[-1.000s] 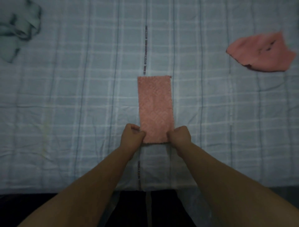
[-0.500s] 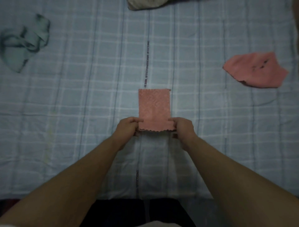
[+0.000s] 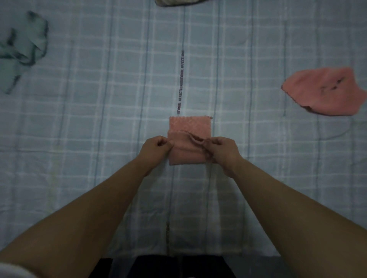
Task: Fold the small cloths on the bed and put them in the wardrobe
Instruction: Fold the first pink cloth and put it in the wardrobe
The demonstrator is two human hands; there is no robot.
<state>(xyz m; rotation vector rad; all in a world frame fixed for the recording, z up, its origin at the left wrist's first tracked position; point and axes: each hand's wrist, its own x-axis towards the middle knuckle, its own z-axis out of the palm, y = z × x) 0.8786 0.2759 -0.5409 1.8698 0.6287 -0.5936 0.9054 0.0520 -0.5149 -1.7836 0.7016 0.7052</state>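
A dark printed strip of lettering (image 3: pixel 181 83) runs lengthwise down the middle of the sheet. At the top edge, a crumpled grey-beige bundle of fabric (image 3: pixel 174 2) is cut off by the frame. Below the mattress edge lies dark floor (image 3: pixel 178 266).

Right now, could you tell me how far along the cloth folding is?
Early. In hand: both hands, left hand and right hand, are folding the pink cloth, its near edge not yet at the far edge. Left: the crumpled pink cloth and green cloth lie unfolded. No wardrobe shows.
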